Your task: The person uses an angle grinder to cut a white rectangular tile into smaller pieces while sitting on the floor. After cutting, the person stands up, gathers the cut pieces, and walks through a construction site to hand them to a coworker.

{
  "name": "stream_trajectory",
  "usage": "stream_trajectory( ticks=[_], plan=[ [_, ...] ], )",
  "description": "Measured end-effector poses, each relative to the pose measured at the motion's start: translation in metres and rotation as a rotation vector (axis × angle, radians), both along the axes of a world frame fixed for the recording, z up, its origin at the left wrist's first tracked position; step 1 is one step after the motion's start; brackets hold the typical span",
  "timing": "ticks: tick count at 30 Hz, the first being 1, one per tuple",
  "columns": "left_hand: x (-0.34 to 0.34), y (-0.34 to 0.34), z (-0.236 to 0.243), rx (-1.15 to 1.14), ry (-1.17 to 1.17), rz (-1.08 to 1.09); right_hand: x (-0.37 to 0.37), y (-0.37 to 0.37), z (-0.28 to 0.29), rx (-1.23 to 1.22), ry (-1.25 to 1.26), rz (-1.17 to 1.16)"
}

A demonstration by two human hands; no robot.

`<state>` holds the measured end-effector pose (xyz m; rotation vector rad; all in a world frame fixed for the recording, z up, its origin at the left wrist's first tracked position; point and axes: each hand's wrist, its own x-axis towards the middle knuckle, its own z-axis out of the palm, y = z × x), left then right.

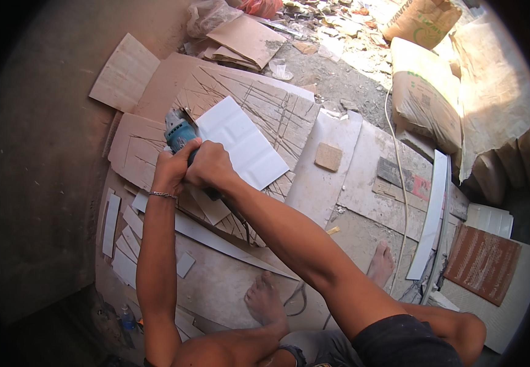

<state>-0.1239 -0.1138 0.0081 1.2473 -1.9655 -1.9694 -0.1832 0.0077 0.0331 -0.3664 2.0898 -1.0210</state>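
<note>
Both my hands are wrapped round the body of a teal angle grinder (181,133). My left hand (172,168), with a chain bracelet at the wrist, grips its left side, and my right hand (210,165) closes on it from the right. The grinder's grey head and disc are at the upper left edge of a white tile (240,144); whether the disc touches the tile I cannot tell. Under the tile lies a board (280,113) scored with many dark cut lines. The grinder's rear end and cord show below my right hand.
Cut tile strips (111,225) lie at the left, and a long white strip (429,214) at the right. My bare feet (266,301) rest near the board. A pale cable (399,159) crosses the floor. Filled sacks (427,92), rubble and a brown tile (482,263) lie around.
</note>
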Motion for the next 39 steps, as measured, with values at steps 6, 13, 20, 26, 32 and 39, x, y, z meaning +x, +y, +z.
stream_trajectory(
  ticks=[6,13,20,26,32,39],
  plan=[
    [0.000,0.003,0.003,0.001,0.006,0.006,0.000,-0.002,-0.009,-0.010,0.033,0.015],
    [0.003,0.006,0.002,-0.001,0.028,0.004,0.003,-0.001,-0.019,-0.020,0.080,0.012],
    [0.002,0.006,-0.001,-0.008,0.033,0.011,0.001,0.001,-0.012,0.001,0.063,0.023],
    [0.002,0.008,0.000,-0.004,0.022,0.011,0.002,0.003,-0.009,0.002,0.017,0.006],
    [0.004,0.011,0.005,-0.034,-0.009,0.005,0.004,0.005,-0.014,-0.019,0.056,-0.001],
    [0.004,0.014,0.010,-0.014,-0.013,0.008,0.003,0.006,-0.011,-0.013,0.065,0.027]
  ],
)
